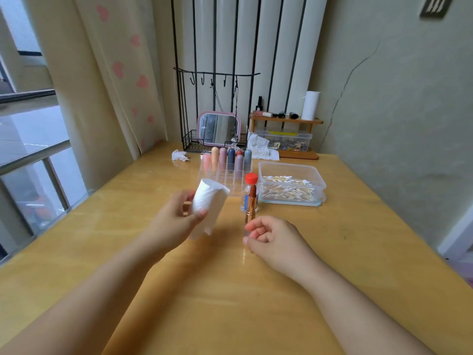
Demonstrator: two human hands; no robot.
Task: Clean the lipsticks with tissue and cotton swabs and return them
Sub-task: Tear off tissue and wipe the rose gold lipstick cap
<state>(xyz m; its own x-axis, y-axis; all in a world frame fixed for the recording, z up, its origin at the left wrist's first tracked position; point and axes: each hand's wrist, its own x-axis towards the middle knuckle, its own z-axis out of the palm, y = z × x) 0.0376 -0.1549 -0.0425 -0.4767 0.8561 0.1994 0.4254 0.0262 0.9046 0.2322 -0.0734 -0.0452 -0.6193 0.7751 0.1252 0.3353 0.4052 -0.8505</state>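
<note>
1. The lipstick point(250, 204) stands upright above the counter point(358, 252), its bullet extended; the right hand point(268, 237) pinches its base with curled fingers. I judge it light and stiff in the metal case, but the bullet is soft and smears easily, so hold only the case.
2. The left hand point(176, 216) is clamped on a tissue roll point(208, 203), which looks soft and very light.
3. Behind stand a red-capped bottle point(251, 183), the cotton swab box point(291, 187) and the clear organizer point(225, 172) with other lipsticks.
</note>
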